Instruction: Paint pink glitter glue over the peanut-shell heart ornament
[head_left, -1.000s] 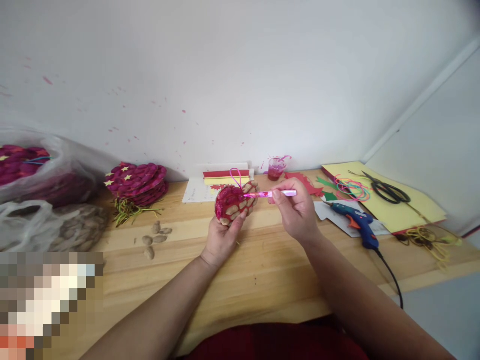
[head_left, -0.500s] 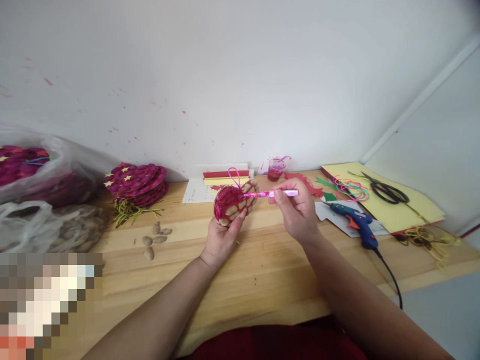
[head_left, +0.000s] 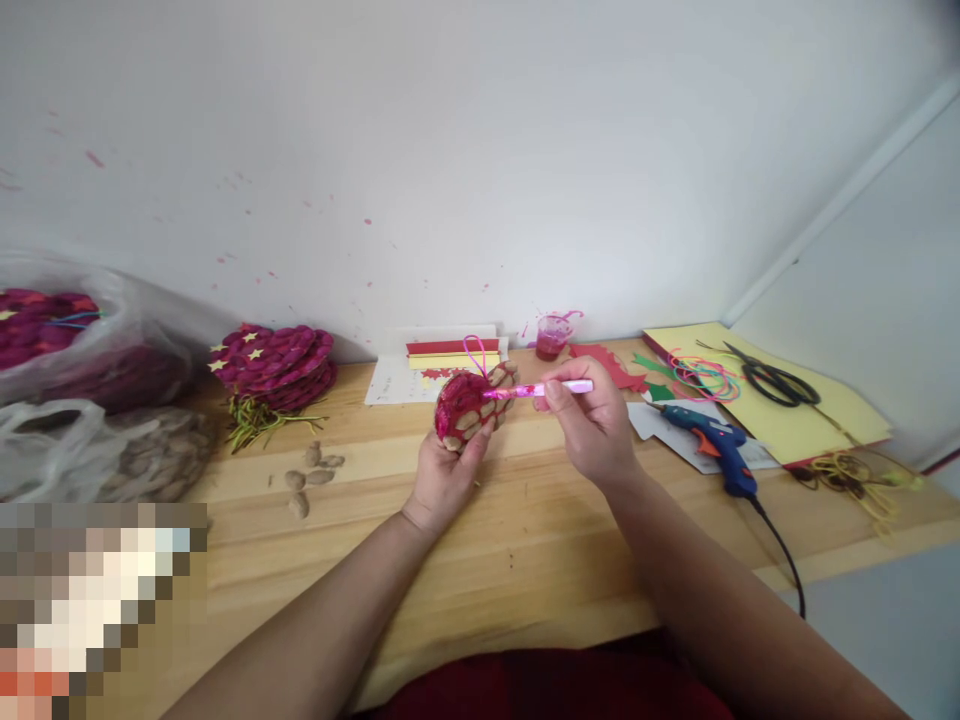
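My left hand (head_left: 448,477) is closed on the lower edge of a round peanut ornament (head_left: 466,412), holding it tilted above the table. Its left part is coated in wet magenta paint, while several peanuts on the right are bare tan. A pink cord loop (head_left: 475,352) rises from its top. Between the thumb and fingers of my right hand (head_left: 592,415) is a paint-smeared paintbrush (head_left: 566,388). The brush tip touches the ornament near its middle. Behind, by the wall, stands a clear cup of magenta paint (head_left: 551,340).
Stacked magenta peanut ornaments (head_left: 281,365) and loose peanuts (head_left: 307,475) lie left, near plastic bags (head_left: 142,345). At right are a glue gun (head_left: 712,440) with its cable, scissors (head_left: 780,382), yellow card (head_left: 840,415), coloured cords (head_left: 705,378) and red paper cutouts (head_left: 611,370).
My left hand has turned the ornament slightly and its cord loop has shifted a little to the right. The brush has moved slightly left, its tip still at the ornament.
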